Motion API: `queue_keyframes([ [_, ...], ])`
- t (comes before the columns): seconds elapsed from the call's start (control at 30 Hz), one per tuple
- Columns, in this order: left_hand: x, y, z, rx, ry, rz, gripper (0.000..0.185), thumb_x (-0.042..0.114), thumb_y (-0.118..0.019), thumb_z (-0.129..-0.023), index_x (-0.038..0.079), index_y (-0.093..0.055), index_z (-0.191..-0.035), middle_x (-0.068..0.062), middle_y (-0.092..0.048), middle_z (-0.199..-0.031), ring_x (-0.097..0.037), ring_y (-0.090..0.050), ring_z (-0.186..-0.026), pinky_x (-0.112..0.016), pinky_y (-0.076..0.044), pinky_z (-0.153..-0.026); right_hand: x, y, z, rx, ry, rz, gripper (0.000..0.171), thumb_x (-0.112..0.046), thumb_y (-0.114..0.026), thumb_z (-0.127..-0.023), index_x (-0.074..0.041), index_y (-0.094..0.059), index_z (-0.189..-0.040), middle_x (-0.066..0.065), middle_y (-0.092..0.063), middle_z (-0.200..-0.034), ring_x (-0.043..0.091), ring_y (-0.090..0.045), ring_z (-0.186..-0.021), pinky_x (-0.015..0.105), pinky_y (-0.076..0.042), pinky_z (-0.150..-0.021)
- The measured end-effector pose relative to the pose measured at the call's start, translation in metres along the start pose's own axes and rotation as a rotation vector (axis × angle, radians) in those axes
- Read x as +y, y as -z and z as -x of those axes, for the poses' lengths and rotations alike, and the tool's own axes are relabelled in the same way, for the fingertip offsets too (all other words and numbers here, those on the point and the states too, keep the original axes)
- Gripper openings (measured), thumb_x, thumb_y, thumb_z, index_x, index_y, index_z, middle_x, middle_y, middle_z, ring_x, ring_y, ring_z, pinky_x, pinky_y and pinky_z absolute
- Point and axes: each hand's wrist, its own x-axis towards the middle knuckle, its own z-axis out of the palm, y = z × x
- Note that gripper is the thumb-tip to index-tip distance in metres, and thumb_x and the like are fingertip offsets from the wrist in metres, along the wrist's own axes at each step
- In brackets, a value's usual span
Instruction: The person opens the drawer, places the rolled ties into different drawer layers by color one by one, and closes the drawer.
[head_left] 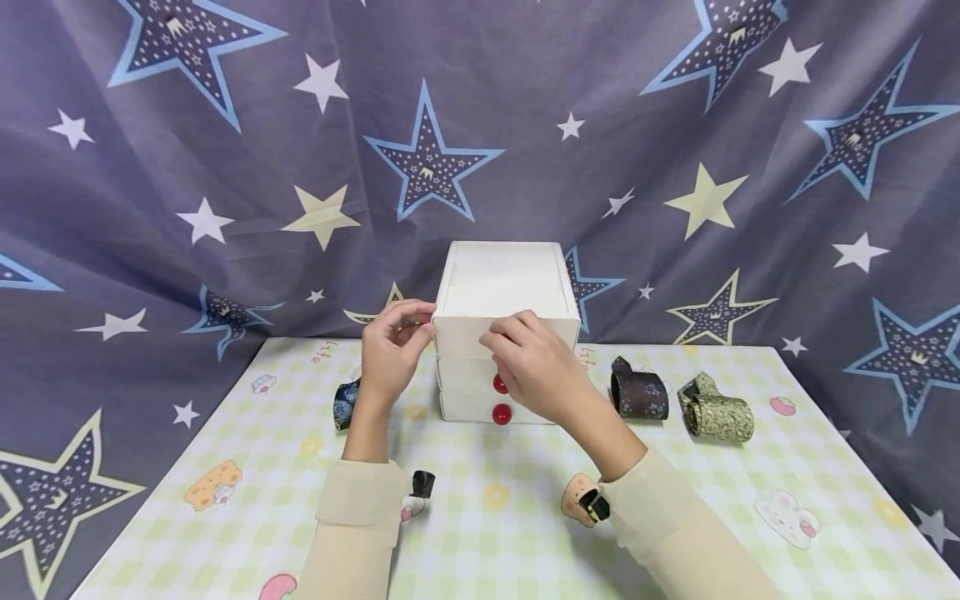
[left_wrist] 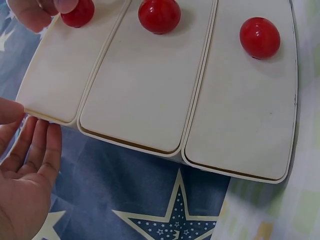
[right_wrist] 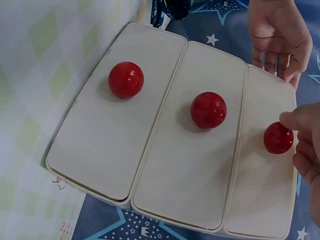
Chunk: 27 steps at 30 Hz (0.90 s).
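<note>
A white three-drawer box (head_left: 498, 279) stands at the back middle of the table, and all its drawers look closed. My left hand (head_left: 408, 333) rests at the box's upper left corner, its fingers (left_wrist: 42, 150) straight along the side wall and its thumb at the front edge. My right hand (head_left: 517, 346) covers the top drawer's front in the head view. In the wrist views its thumb and fingers (right_wrist: 296, 120) pinch the top red knob (right_wrist: 278, 138). The middle knob (head_left: 499, 384) and bottom knob (head_left: 502, 413) are free.
A dark brown rolled tie (head_left: 640, 392) and an olive patterned one (head_left: 716, 412) lie to the right of the box. A blue roll (head_left: 345, 404) sits behind my left wrist. The checked tablecloth (head_left: 487, 533) has cartoon prints; a star-patterned curtain (head_left: 225, 167) hangs behind.
</note>
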Motion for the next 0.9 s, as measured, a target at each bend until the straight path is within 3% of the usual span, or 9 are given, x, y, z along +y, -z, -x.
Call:
queue_keyframes([
  [0.53, 0.0, -0.001, 0.001, -0.017, -0.02, -0.005, 0.022, -0.011, -0.071, -0.088, -0.007, -0.073, -0.11, -0.021, -0.067, -0.113, -0.013, -0.066, -0.094, -0.019, -0.055, -0.076, 0.005, -0.007, 0.01, -0.043, 0.005, 0.094, 0.02, 0.003, -0.072, -0.087, -0.005, -0.074, -0.105, 0.012, -0.064, -0.11, 0.03, -0.054, -0.099, 0.036, -0.051, -0.088],
  [0.73, 0.0, -0.002, 0.003, -0.01, 0.005, 0.008, 0.023, -0.016, -0.067, -0.088, -0.014, -0.07, -0.111, -0.029, -0.063, -0.115, -0.017, -0.064, -0.095, -0.018, -0.054, -0.078, 0.008, -0.008, 0.01, -0.044, 0.08, 0.148, 0.021, 0.005, -0.073, -0.086, -0.005, -0.074, -0.104, 0.01, -0.063, -0.106, 0.029, -0.053, -0.094, 0.036, -0.05, -0.084],
  [0.9, 0.003, -0.001, 0.002, 0.001, -0.002, 0.012, 0.023, -0.017, -0.067, -0.087, -0.015, -0.069, -0.11, -0.028, -0.064, -0.112, -0.016, -0.065, -0.093, -0.018, -0.054, -0.077, 0.01, -0.01, 0.005, -0.07, 0.158, 0.205, 0.017, 0.002, -0.068, -0.092, -0.005, -0.071, -0.107, 0.01, -0.063, -0.108, 0.028, -0.055, -0.095, 0.035, -0.05, -0.081],
])
